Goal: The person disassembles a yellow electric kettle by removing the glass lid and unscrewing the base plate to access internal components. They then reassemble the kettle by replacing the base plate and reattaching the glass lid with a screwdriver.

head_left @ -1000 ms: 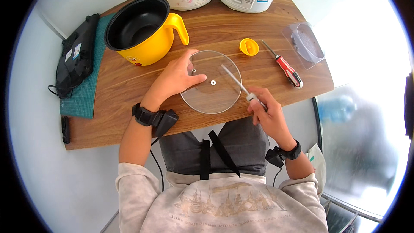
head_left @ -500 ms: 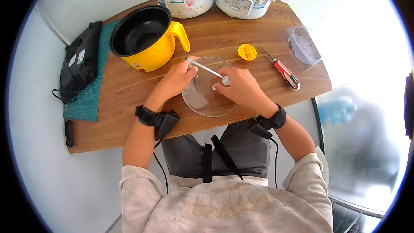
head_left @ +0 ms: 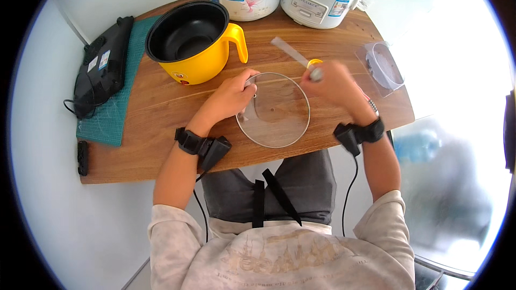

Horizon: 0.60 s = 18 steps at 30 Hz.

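Now that the right hand (head_left: 336,83) has swung off the glass lid (head_left: 279,129) to beside the yellow knob (head_left: 315,61), the lid's centre shows only a small spot (head_left: 272,109) where 1 white ring sat, so the middle is clear of it. Its fingers are curled tight around a screwdriver (head_left: 290,51), though blur hides whether they also hold the ring. The left hand (head_left: 231,94) stays pinched on the lid's upper-left rim, at the wooden table's (head_left: 177,145) front.

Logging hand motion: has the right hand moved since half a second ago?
Yes: the right hand moved forward and right, now partly hiding the yellow cap.
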{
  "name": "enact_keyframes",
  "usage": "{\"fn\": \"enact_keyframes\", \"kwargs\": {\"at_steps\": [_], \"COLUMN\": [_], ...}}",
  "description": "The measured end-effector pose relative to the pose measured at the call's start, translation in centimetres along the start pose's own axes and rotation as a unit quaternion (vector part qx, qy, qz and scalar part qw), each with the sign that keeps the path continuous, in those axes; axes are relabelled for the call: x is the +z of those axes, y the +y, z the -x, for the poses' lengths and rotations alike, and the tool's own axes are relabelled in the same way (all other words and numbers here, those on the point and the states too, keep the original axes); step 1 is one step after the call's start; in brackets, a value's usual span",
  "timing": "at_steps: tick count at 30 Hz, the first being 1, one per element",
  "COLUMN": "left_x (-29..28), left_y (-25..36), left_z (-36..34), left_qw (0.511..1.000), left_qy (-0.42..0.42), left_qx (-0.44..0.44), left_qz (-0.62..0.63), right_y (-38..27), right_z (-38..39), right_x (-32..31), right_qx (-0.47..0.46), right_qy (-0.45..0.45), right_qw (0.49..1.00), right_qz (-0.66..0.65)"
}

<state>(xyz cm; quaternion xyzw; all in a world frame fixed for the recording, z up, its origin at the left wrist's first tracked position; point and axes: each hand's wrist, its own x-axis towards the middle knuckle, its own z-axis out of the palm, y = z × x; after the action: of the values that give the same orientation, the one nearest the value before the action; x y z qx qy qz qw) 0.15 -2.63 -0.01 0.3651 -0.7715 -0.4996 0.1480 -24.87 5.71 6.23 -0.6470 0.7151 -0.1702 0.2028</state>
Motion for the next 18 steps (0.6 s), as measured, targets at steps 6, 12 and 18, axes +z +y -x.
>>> {"fn": "enact_keyframes", "kwargs": {"at_steps": [6,12,18], "left_x": [0.1,0.0,-0.2], "left_y": [0.3,0.3,-0.2], "left_z": [0.0,0.0,-0.1], "left_qw": [1.0,1.0,1.0], "left_qy": [0.017,0.018,-0.001], "left_qx": [0.009,0.012,-0.007], "left_qz": [-0.014,-0.007,-0.008], "right_y": [4.1,5.3,3.9], "right_z": [-2.9,-4.4,-1.9], "right_x": [-3.5,-2.0,-2.4], "right_qx": [0.062,0.055,0.055], "right_qy": [0.093,0.133,0.168], "right_qw": [0.994,0.989,0.983], "right_qz": [-0.015,-0.034,-0.053]}}
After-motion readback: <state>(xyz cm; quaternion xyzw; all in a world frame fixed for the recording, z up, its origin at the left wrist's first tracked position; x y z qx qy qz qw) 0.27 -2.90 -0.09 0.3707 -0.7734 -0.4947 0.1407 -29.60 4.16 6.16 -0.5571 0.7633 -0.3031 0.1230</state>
